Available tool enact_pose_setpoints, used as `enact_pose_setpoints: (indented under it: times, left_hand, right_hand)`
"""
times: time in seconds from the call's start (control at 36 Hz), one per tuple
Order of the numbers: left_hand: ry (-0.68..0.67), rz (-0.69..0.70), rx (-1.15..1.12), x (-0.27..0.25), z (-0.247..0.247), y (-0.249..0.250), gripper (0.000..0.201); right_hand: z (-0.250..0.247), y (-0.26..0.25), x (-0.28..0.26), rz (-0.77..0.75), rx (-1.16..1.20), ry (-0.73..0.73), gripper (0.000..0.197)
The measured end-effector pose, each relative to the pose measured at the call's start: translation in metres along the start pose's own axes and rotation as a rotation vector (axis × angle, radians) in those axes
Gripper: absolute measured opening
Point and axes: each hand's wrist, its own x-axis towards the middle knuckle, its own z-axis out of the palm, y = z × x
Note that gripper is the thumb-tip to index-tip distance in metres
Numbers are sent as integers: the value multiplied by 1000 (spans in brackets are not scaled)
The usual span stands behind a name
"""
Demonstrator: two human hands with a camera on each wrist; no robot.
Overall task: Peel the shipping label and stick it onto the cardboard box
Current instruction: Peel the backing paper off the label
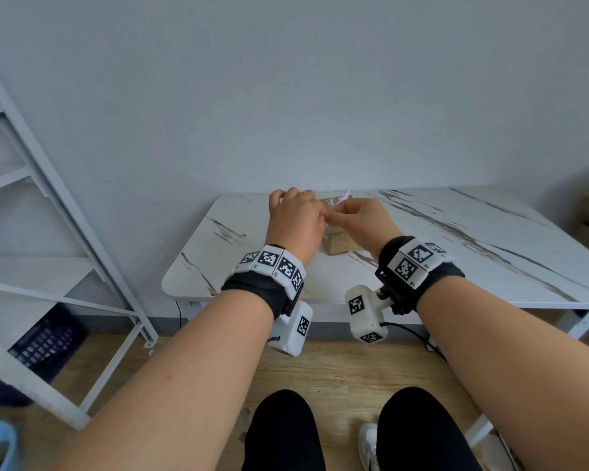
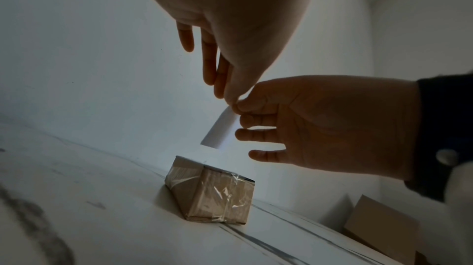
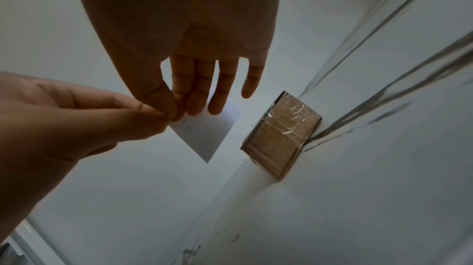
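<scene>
**Label pinched at one corner above the taped box**

The shipping label [image 3: 204, 134], a small white slip, is held in the air by one corner. That corner is pinched by the left hand [image 1: 295, 220] between thumb and forefinger, with the remaining fingers [image 2: 210, 57] seen extended and loosely together in the left wrist view. The same corner is pinched by the right hand [image 1: 361, 220] between thumb and forefinger; its other three fingers [image 3: 222, 87] are held straight and slightly apart. The fingertips of both hands are touching at the pinch. Whether label and backing have been separated cannot be told.

The cardboard box [image 2: 212, 192] is seen resting on the marble-patterned table [image 1: 490, 253], wrapped in clear tape that catches the light. In the head view it lies directly beneath the hands, its near end showing at 6 o'clock from the pinch. The free end of the label hangs above the box, apart from it.

A white metal shelf frame [image 1: 48, 205] is noted at 9 o'clock from the table, a dark crate [image 1: 45, 341] under it. Another cardboard carton [image 2: 379, 227] is seen at 3 o'clock beyond the table edge.
</scene>
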Motion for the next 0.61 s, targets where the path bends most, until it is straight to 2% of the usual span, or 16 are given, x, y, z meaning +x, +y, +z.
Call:
enact_pose_setpoints:
  times: [0.36, 0.61]
  left_hand:
    - [-37, -95, -105, 1, 1, -2, 22]
    - [3, -42, -73, -4, 1, -7, 21]
  right_hand:
    - [1, 3, -1, -31, 1, -40, 18]
    - [1, 4, -1, -21, 22, -75, 9]
